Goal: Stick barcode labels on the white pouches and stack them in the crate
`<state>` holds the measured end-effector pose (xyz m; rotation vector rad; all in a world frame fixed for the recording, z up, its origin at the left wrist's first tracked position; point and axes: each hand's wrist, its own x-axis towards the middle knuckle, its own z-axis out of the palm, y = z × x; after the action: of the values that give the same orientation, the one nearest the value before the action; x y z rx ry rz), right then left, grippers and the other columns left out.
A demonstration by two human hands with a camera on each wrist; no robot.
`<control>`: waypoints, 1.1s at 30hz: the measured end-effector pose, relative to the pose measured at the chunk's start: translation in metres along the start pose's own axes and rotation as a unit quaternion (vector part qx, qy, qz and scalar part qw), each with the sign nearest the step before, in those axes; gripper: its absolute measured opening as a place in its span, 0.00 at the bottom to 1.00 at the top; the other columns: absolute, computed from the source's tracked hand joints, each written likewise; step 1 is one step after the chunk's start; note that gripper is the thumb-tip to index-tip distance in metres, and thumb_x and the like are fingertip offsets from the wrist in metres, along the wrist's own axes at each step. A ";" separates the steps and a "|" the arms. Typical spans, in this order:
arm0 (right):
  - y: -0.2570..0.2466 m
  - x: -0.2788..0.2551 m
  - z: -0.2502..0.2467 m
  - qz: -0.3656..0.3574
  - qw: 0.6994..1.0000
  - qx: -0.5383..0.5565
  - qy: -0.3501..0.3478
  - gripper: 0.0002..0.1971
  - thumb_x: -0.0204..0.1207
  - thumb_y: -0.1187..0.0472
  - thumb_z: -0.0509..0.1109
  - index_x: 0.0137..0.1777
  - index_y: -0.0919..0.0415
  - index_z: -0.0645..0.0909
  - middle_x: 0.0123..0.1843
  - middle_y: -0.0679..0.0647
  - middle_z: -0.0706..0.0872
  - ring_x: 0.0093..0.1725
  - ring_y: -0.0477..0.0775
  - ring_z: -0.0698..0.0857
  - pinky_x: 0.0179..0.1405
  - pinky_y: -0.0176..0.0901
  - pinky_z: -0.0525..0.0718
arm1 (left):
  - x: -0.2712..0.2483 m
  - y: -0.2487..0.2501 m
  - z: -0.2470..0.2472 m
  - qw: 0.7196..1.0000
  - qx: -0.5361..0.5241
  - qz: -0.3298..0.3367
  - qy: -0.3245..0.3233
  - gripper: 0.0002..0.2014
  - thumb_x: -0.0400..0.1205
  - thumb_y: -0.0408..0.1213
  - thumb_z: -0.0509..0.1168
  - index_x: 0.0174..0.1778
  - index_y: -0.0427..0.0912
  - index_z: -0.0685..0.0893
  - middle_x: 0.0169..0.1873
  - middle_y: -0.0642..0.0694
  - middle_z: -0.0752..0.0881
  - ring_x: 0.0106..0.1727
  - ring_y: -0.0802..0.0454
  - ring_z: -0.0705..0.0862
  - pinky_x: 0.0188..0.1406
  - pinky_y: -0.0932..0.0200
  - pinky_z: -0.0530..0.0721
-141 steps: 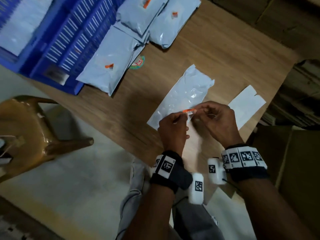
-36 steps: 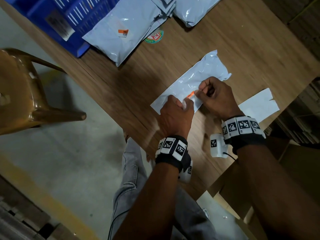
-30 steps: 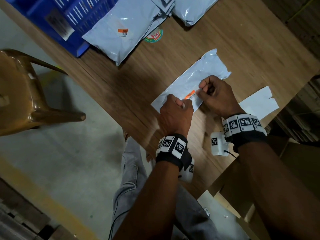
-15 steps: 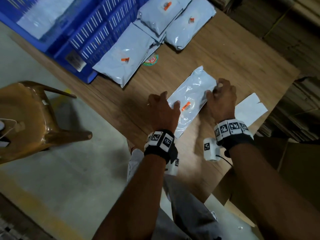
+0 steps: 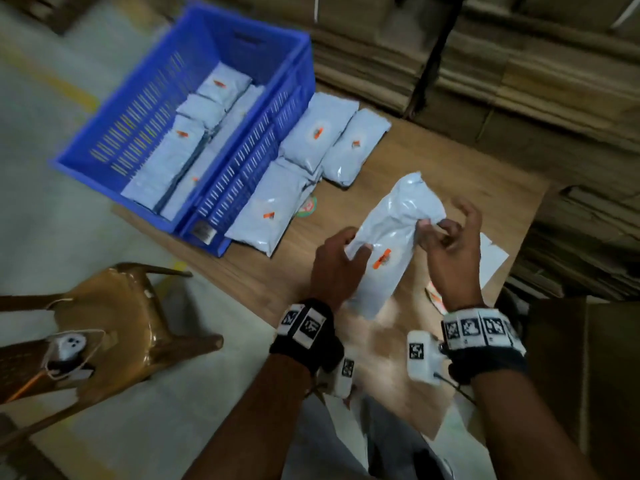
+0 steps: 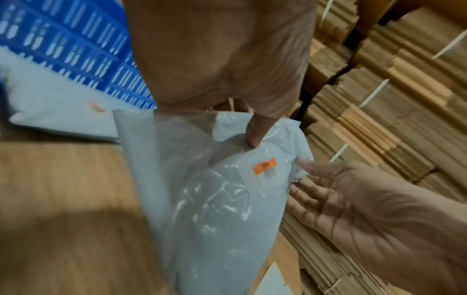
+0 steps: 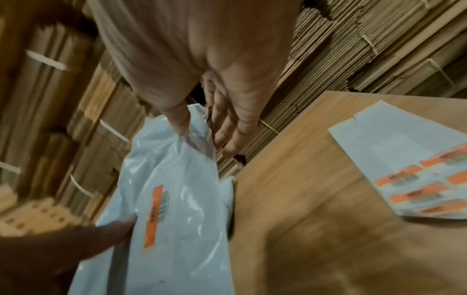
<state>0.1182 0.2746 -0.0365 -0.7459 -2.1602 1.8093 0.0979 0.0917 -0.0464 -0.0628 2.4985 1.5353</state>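
A white pouch [image 5: 391, 237] with an orange barcode label [image 5: 381, 259] hangs tilted just above the wooden table [image 5: 433, 157]. My left hand [image 5: 346, 251] grips its left edge, thumb on top [image 6: 254, 135]. At the right edge my right hand [image 5: 429, 226] pinches the plastic between thumb [image 7: 179, 121] and fingers. The label [image 6: 265, 168] faces up. The blue crate [image 5: 301, 46] stands at the table's far left and holds several labelled pouches [image 5: 180, 147]. The label sheet [image 7: 404, 169] lies to the right of my right hand.
Three labelled pouches [image 5: 318, 129] [image 5: 353, 147] [image 5: 266, 209] lie on the table against the crate's right wall. A brown plastic stool [image 5: 121, 323] stands at the left on the floor. Stacks of flattened cardboard [image 5: 519, 81] line the back and right.
The pouch lay flat on the table with my hands at its two sides; now both hands hold it lifted off the wood. My head has turned up toward the crate.
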 end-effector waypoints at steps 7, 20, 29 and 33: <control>-0.090 -0.009 0.027 -0.056 0.996 0.058 0.044 0.09 0.82 0.64 0.74 0.59 0.66 0.84 0.46 0.66 0.88 0.42 0.46 0.85 0.45 0.47 0.86 | 0.023 0.067 -0.087 0.992 0.015 0.080 -0.099 0.07 0.80 0.44 0.73 0.51 0.47 0.89 0.43 0.55 0.91 0.46 0.58 0.88 0.50 0.58 0.86; -0.185 0.035 0.276 -0.009 0.989 0.147 0.035 0.08 0.82 0.54 0.76 0.53 0.58 0.88 0.53 0.60 0.91 0.51 0.52 0.88 0.58 0.61 0.91 | 0.207 0.027 -0.316 0.983 0.088 0.122 -0.108 0.13 0.74 0.56 0.71 0.31 0.54 0.79 0.29 0.61 0.78 0.34 0.62 0.77 0.40 0.61 0.76; -0.189 0.107 0.392 0.107 0.991 0.037 0.069 0.16 0.64 0.44 0.81 0.40 0.56 0.86 0.36 0.56 0.91 0.39 0.59 0.91 0.48 0.68 0.92 | 0.309 -0.035 -0.373 0.981 0.094 0.074 -0.154 0.27 0.73 0.50 0.75 0.24 0.45 0.63 0.22 0.53 0.64 0.25 0.60 0.63 0.29 0.55 0.64; -0.183 0.157 0.421 0.140 0.985 -0.080 0.057 0.10 0.72 0.55 0.82 0.39 0.57 0.84 0.34 0.54 0.89 0.36 0.58 0.89 0.53 0.52 0.90 | 0.348 -0.054 -0.365 0.978 0.127 -0.010 -0.167 0.17 0.75 0.44 0.77 0.29 0.44 0.77 0.27 0.48 0.81 0.31 0.51 0.80 0.33 0.58 0.76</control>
<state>-0.2596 -0.0233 0.0275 -1.2155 -2.2366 1.6777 -0.2908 -0.2316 -0.0030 0.1937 2.3863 1.0987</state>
